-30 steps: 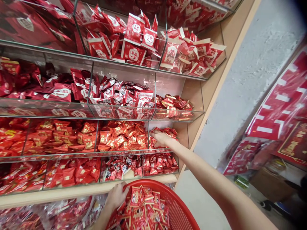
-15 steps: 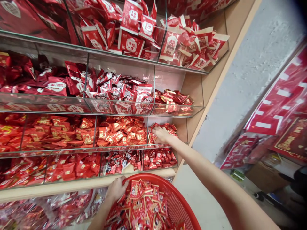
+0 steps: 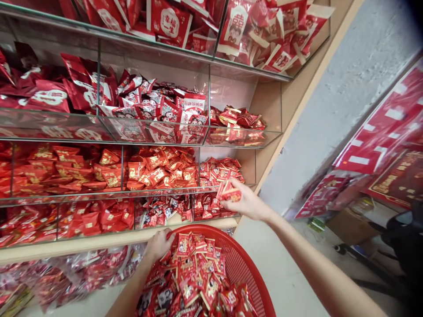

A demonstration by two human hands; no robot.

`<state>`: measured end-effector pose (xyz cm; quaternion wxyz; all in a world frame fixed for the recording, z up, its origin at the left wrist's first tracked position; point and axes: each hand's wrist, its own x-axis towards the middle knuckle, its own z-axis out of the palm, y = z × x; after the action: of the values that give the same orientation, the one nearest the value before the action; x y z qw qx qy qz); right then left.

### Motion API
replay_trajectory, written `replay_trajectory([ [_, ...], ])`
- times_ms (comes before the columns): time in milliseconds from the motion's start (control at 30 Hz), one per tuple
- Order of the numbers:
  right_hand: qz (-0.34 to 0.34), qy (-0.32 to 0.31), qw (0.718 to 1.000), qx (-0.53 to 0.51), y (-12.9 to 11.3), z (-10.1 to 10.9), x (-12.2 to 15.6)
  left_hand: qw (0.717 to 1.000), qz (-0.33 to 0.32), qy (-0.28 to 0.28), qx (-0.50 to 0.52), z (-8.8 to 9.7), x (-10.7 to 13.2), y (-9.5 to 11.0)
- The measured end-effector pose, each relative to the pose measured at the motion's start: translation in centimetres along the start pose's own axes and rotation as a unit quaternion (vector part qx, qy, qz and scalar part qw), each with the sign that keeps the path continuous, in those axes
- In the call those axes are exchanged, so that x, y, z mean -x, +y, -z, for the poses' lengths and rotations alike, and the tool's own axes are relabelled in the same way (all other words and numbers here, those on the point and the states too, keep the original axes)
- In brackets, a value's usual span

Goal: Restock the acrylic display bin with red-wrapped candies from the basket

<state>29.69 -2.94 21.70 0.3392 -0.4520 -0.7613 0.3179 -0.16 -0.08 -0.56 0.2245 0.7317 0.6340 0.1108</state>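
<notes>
My right hand (image 3: 246,202) is closed on a few small red sweet packets (image 3: 228,192), held in front of the right-hand clear bin (image 3: 221,172) on the third shelf. My left hand (image 3: 159,245) grips the far rim of a round red plastic basket (image 3: 243,264). The basket is heaped with several red and white packets (image 3: 194,277). It sits low, just below the wooden shelf edge.
Clear glass shelves with dividers (image 3: 198,169) hold heaps of red packets on every tier. A wooden side panel (image 3: 291,105) closes the shelf at the right. Bagged red goods (image 3: 62,277) lie under the bottom shelf. Red banners (image 3: 380,145) lean against the grey wall at right.
My right hand has pulled back out of the third-shelf bin toward me, now with packets in its fingers. The view has tilted down. My left hand stays on the basket rim.
</notes>
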Motion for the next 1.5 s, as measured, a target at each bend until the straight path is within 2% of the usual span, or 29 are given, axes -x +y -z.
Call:
replay_trajectory([
  [67,-0.047,-0.031,0.996,-0.074,2.1,-2.4,2.8,1.000,0.000,-0.001,-0.002,0.0,0.1,0.1],
  [200,-0.157,-0.049,0.973,-0.161,7.9,-7.6,7.2,1.000,0.002,-0.001,-0.007,0.1,0.2,0.3],
  [233,-0.184,-0.064,0.966,-0.167,9.2,-8.6,8.1,1.000,0.001,-0.001,-0.010,0.1,0.3,0.3],
  [300,-0.218,-0.093,0.966,-0.108,11.1,-10.1,9.5,1.000,0.000,-0.002,-0.015,0.1,0.3,0.3],
  [400,-0.220,-0.156,0.962,0.046,12.3,-10.9,10.6,1.000,0.003,-0.002,-0.019,0.2,0.2,0.3],
  [533,-0.194,-0.246,0.927,0.206,12.3,-11.0,10.6,1.000,0.013,-0.005,-0.020,0.3,0.3,0.5],
  [633,-0.168,-0.297,0.909,0.239,12.4,-11.5,10.2,1.000,0.016,-0.006,-0.025,0.3,0.3,0.5],
  [767,-0.149,-0.308,0.912,0.225,13.2,-12.2,10.2,1.000,0.008,-0.002,-0.028,0.2,0.3,0.3],
  [967,-0.148,-0.264,0.935,0.183,14.2,-11.7,10.8,1.000,0.005,-0.004,-0.021,0.2,0.3,0.2],
  [1033,-0.161,-0.209,0.957,0.125,14.5,-11.4,10.9,1.000,0.004,-0.003,-0.020,0.2,0.3,0.3],
  [1133,-0.192,-0.070,0.979,-0.026,15.0,-11.4,10.9,1.000,0.003,-0.003,-0.019,0.2,0.3,0.4],
  [1200,-0.202,0.021,0.975,-0.091,15.5,-11.7,10.8,1.000,0.002,-0.002,-0.020,0.2,0.3,0.4],
  [1267,-0.220,0.074,0.967,-0.102,16.1,-12.3,10.9,1.000,0.005,-0.003,-0.022,0.2,0.3,0.3],
  [1400,-0.282,0.105,0.950,-0.084,17.1,-14.2,11.5,1.000,0.007,-0.004,-0.018,0.1,0.2,0.2],
  [1500,-0.302,0.120,0.941,-0.093,17.4,-15.6,11.9,1.000,0.002,-0.001,-0.017,0.0,0.2,0.1],
])
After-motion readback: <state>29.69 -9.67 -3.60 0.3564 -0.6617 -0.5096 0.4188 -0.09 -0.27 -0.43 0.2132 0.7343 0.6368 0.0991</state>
